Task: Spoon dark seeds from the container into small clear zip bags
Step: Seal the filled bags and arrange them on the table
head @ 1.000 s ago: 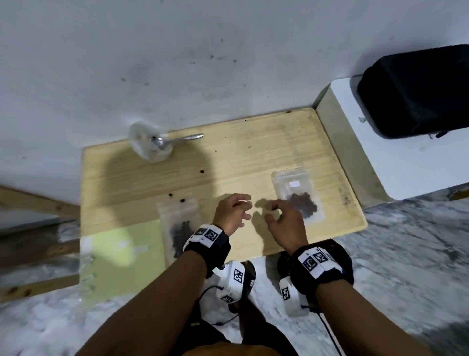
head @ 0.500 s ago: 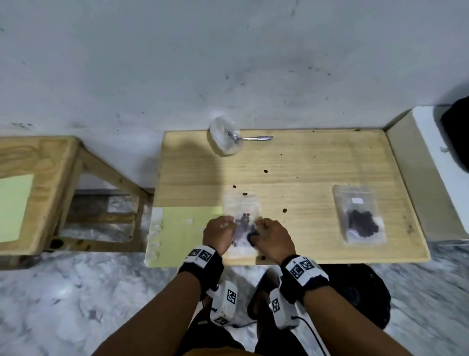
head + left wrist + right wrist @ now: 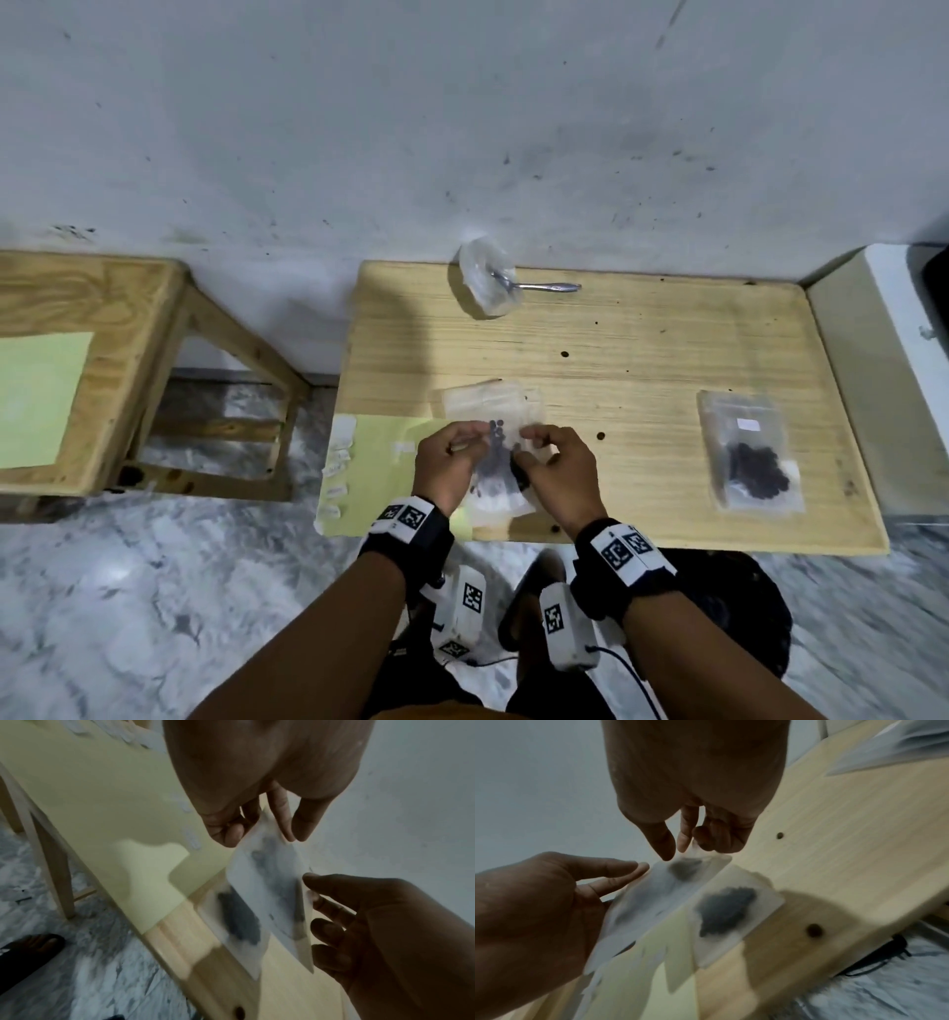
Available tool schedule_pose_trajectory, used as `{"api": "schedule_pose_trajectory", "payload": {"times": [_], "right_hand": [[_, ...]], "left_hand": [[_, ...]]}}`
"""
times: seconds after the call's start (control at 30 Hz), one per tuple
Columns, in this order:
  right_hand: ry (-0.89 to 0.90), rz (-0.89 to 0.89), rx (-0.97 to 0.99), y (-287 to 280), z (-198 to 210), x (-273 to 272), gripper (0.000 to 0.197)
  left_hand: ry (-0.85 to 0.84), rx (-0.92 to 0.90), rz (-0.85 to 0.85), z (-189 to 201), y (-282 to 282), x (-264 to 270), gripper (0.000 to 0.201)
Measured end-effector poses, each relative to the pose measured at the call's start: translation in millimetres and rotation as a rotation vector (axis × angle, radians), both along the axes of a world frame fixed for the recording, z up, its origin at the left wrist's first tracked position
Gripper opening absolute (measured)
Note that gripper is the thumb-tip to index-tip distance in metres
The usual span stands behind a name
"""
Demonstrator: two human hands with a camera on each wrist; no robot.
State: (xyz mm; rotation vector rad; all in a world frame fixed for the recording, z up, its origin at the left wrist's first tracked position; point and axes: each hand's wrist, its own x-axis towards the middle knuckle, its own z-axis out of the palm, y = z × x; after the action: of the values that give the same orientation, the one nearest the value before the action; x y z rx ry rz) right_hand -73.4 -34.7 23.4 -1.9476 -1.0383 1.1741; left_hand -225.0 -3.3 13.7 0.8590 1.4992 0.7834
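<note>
A small clear zip bag [image 3: 497, 446] with dark seeds is held up between both hands over the table's front edge. My left hand [image 3: 475, 438] pinches its left side, thumb against fingers [image 3: 257, 833]. My right hand [image 3: 529, 441] pinches the right side [image 3: 683, 850]. Under it another seed-filled bag [image 3: 495, 496] lies flat on the wood, also seen in the wrist views [image 3: 239, 923] [image 3: 727, 912]. A third filled bag [image 3: 750, 457] lies at the right. The clear container [image 3: 482, 280] with the spoon [image 3: 544, 286] in it stands at the table's back edge.
A few empty bags [image 3: 488, 401] lie just beyond my hands. A pale green sheet [image 3: 380, 462] with white labels covers the table's front left corner. Loose seeds dot the wooden table [image 3: 642, 360]. A second wooden table [image 3: 128, 318] stands left, a white block [image 3: 873, 370] right.
My hands left the right-hand bag, moved left to the bags near the front edge, and now hold one seed bag raised off the table. The head view has swung left.
</note>
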Motion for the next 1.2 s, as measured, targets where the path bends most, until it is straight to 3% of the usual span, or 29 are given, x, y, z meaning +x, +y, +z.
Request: {"api": "schedule_pose_trajectory", "payload": {"times": [0.17, 0.3, 0.43, 0.53, 0.7, 0.87, 1.0, 1.1, 1.2], "right_hand": [[0.084, 0.145, 0.035, 27, 1, -42, 0.03], [-0.133, 0.241, -0.091, 34, -15, -66, 0.026], [-0.375, 0.413, -0.179, 35, -23, -83, 0.041], [-0.557, 0.556, -0.174, 37, -27, -94, 0.029], [-0.689, 0.559, -0.171, 38, -35, -105, 0.031], [-0.687, 0.511, -0.19, 32, -37, -108, 0.028], [-0.55, 0.479, -0.177, 30, -40, -113, 0.018], [-0.451, 0.479, -0.127, 31, -42, -120, 0.028], [-0.466, 0.523, -0.12, 38, -43, -126, 0.036]], "left_hand": [[-0.02, 0.071, 0.122, 2, 22, -52, 0.023], [0.004, 0.104, 0.193, -5, 40, -104, 0.02], [0.005, 0.088, 0.238, -7, 53, -135, 0.014], [-0.006, 0.095, 0.259, -11, 58, -150, 0.013], [-0.017, 0.123, 0.265, -19, 56, -162, 0.019], [-0.072, 0.112, 0.257, -18, 51, -164, 0.026], [-0.056, 0.117, 0.252, -19, 51, -166, 0.027], [-0.035, 0.113, 0.267, -20, 48, -169, 0.025], [-0.021, 0.113, 0.273, -18, 45, -170, 0.025]]}}
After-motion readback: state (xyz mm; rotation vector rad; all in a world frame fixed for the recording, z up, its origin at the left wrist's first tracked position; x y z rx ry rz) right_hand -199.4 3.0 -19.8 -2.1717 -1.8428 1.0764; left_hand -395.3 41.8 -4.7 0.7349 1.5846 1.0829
